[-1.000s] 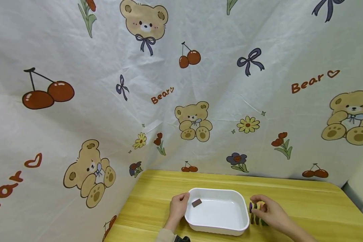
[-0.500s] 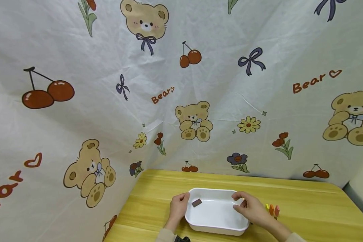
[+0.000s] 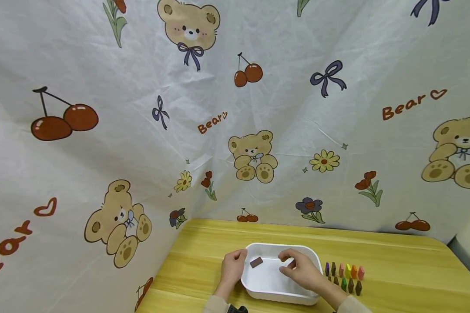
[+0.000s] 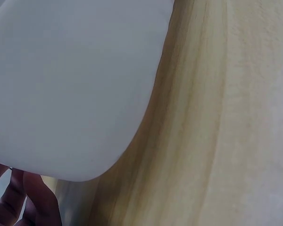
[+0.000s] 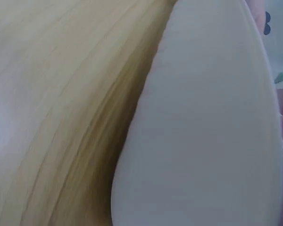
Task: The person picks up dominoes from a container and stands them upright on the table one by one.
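Note:
A white rectangular tray with rounded corners stands on the table. My left hand pinches its left rim; in the left wrist view, the fingers show at the tray's edge. Inside, near the far left corner, lies a small brown rectangular block. Over the right part of the tray is my right hand, thumb and forefinger apart, with nothing visible between them. The right wrist view mostly shows the tray's outer wall, with parts of fingers at the right edge.
Right of the tray, several small coloured blocks stand upright in two rows, among them a yellow block and a green block. The wooden table meets a bear-print cloth at the back and left.
My right hand has moved left from the standing blocks to over the tray, uncovering the two rows. My left hand stays on the rim, and the brown block still lies inside.

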Demonstrator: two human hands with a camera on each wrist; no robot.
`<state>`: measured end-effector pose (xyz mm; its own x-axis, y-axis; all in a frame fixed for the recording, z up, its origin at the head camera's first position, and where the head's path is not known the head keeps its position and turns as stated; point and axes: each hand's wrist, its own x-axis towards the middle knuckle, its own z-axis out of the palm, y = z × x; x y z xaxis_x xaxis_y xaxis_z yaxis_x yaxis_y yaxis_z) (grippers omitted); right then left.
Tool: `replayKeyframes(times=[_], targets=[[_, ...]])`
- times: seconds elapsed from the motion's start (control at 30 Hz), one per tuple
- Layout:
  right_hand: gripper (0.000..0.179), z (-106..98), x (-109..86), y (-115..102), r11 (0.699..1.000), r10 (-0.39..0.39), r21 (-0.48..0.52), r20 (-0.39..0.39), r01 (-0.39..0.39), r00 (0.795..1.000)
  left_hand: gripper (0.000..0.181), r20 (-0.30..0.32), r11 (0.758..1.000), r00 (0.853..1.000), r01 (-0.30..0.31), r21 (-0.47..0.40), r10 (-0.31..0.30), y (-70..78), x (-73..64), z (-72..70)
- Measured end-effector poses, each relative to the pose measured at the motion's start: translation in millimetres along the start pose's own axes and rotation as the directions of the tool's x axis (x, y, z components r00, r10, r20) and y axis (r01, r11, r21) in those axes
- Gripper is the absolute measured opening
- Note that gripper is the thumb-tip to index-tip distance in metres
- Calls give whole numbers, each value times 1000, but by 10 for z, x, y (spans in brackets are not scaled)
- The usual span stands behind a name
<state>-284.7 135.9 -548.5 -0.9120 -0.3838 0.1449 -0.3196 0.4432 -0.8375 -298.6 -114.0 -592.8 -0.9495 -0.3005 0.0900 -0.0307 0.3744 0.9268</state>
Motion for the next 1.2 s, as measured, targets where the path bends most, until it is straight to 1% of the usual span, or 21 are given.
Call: replayKeyframes(times=[0.1,0.2,0.23,0.33,0.53,0.63,0.73,0.77,0.8,1.03,1.1,1.2], targets=[[30,132,64,23,1000,8,13,14,-8,1000,27,-1,1000,1000,6,0,-6,-3,-2,8],[30,246,118,38,999,-15,41,28,14,999,27,-2,1000,1000,6,9,-6,7,-7,5],[29,278,132,37,999,-22,45,35,20,999,28,2,1000,1000,12,10,-12,-17,9,17],[28,367,189,35,998,-38,51,53,35,998,27,2,1000,1000,2,7,-2,-18,19,17],[22,515,344,38,998,-27,61,62,23,998,28,1,1000,1000,9,-3,-9,-23,31,10],[22,576,398,42,999,-13,41,69,10,998,29,12,1000,1000,3,-8,-2,-39,31,4],[23,627,431,48,1000,-3,7,79,2,997,29,11,1000,1000,3,-7,-2,-63,32,9],[24,638,440,54,1000,-2,0,81,2,997,29,8,1000,1000,-8,-1,8,-72,31,12],[24,648,449,61,1000,-3,-9,81,3,997,29,7,1000,1000,-2,-3,2,-81,31,17],[27,682,520,119,999,-14,-35,89,17,996,27,9,1000,1000,-8,-3,8,-99,38,27],[28,699,545,135,999,-26,-42,93,30,995,27,1,1000,1000,-22,4,22,-98,34,26],[31,729,580,166,995,-73,-55,86,78,994,27,7,999,999,-35,6,35,-87,21,29]])
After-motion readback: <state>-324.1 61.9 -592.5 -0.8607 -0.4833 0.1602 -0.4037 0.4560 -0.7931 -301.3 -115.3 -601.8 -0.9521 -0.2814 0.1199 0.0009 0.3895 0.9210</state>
